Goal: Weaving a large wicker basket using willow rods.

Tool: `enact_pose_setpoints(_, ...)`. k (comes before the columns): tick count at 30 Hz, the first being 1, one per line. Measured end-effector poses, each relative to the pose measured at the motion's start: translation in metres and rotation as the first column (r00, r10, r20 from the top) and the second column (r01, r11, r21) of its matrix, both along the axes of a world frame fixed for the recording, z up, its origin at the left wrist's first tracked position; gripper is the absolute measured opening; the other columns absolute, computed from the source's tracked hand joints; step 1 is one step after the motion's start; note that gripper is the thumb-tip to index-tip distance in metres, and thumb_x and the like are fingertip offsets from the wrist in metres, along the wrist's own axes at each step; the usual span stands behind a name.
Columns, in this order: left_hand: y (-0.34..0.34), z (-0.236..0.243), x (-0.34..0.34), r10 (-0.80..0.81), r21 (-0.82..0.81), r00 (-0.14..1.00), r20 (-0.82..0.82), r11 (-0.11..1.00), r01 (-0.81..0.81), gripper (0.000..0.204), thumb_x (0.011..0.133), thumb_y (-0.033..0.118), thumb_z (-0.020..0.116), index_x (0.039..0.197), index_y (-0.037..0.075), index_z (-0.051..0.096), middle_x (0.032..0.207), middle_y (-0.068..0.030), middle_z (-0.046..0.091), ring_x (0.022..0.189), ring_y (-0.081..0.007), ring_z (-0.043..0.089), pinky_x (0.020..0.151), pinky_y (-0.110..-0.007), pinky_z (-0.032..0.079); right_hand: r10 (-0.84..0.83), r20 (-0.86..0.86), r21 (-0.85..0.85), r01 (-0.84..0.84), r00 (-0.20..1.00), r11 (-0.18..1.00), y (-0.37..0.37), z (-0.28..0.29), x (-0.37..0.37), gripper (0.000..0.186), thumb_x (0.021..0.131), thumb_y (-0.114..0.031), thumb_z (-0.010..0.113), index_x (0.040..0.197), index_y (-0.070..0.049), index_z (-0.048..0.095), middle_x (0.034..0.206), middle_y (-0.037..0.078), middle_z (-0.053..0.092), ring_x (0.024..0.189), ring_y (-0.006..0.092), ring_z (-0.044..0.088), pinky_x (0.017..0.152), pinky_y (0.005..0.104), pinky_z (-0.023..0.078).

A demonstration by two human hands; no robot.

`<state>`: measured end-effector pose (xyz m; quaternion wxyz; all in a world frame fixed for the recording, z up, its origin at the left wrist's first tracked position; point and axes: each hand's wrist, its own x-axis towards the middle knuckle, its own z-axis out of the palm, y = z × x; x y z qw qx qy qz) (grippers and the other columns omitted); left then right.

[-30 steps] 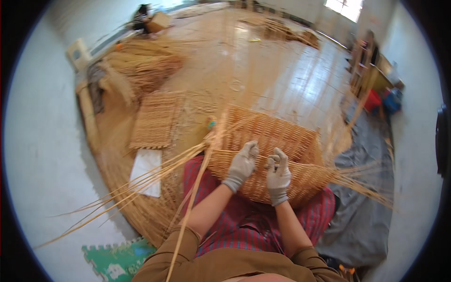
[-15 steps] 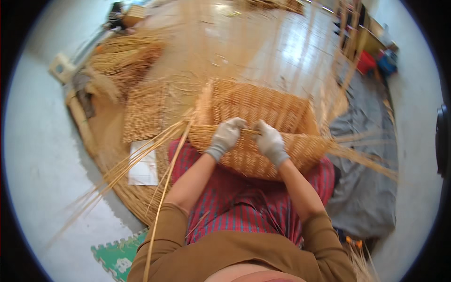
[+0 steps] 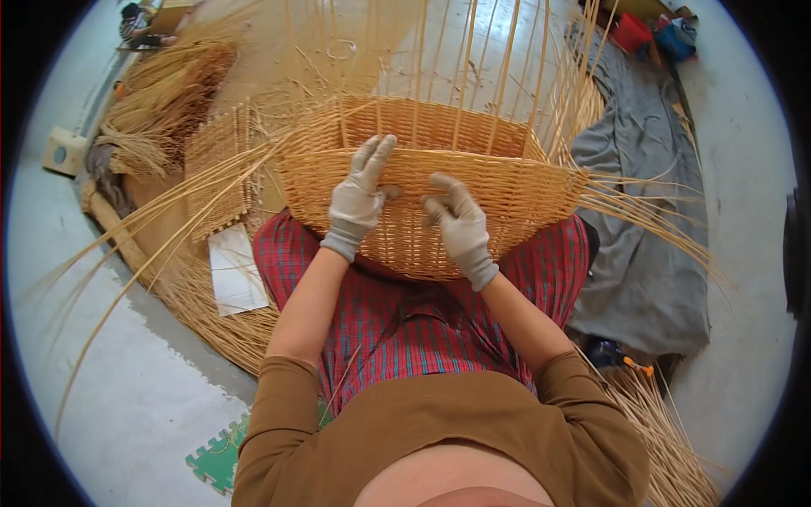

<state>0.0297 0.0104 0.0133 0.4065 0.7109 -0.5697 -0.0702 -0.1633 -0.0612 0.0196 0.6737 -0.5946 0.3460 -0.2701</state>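
My gloved left hand (image 3: 358,200) rests against the near wall of a woven wicker basket (image 3: 524,198), its first fingers extended up past the rim and its thumb apart. My gloved right hand (image 3: 456,222) is just right of it at the same wall, fingers apart and slightly bent, holding nothing that I can make out. The basket sits across my knees on red plaid cloth (image 3: 536,304). Upright stakes (image 3: 460,72) rise from it, and long loose strands (image 3: 215,182) fan out from both ends.
Reed bundles (image 3: 169,93), a woven panel (image 3: 221,156) and a white sheet (image 3: 236,270) lie left. A grey cloth (image 3: 638,253) is right, below a red container (image 3: 629,32). A green foam mat (image 3: 215,456) lies at lower left. A person (image 3: 137,29) sits at upper left.
The basket sits higher in view, with more of its near wall showing. Both hands have come off the rim strand they held half a second ago; the left fingers have straightened.
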Motion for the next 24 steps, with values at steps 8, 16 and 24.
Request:
enact_pose_setpoints(8, -0.008, 0.001, -0.033, 0.110, 0.256, 0.981, 0.158, 0.955, -0.148, 0.094, 0.073, 0.001, 0.077, 0.151, 0.040, 0.041, 0.145, -0.0160, 0.047, 0.097, -0.0304, 0.069, 0.081, -0.041, 0.057, -0.470, -0.128, -0.989, -0.079, 0.874, 0.122, -0.117, 0.039, 0.097, 0.078, 0.092, 0.011, 0.047, 0.159, -0.013, 0.016, 0.126, 0.019, 0.062, 0.104, 0.0248, 0.067, 0.088, 0.0346, 0.056)
enact_pose_setpoints(16, -0.033, 0.015, -0.069, 0.006, 0.090, 0.915, 0.404, 0.995, -0.046, 0.093, 0.075, 0.026, 0.082, 0.154, 0.037, 0.035, 0.140, -0.0196, 0.049, 0.108, -0.0362, 0.063, 0.091, -0.044, 0.052, -0.395, 0.151, -0.307, 0.423, 0.906, 0.853, -0.096, -0.005, -0.053, 0.047, 0.092, 0.003, 0.057, 0.137, -0.010, 0.048, 0.113, 0.013, 0.069, 0.101, 0.0184, 0.067, 0.088, 0.0330, 0.054)
enact_pose_setpoints(24, -0.053, 0.028, -0.101, -0.028, 0.367, 0.902, 0.431, 0.919, -0.147, 0.083, 0.079, 0.027, 0.078, 0.153, 0.029, 0.039, 0.134, -0.0190, 0.049, 0.105, -0.0330, 0.062, 0.087, -0.044, 0.051, -0.393, 0.415, -0.471, 0.563, 0.821, 0.679, -0.134, 0.024, -0.088, 0.041, 0.094, 0.002, 0.058, 0.135, -0.005, 0.053, 0.104, 0.008, 0.066, 0.091, 0.0149, 0.065, 0.091, 0.0294, 0.050)
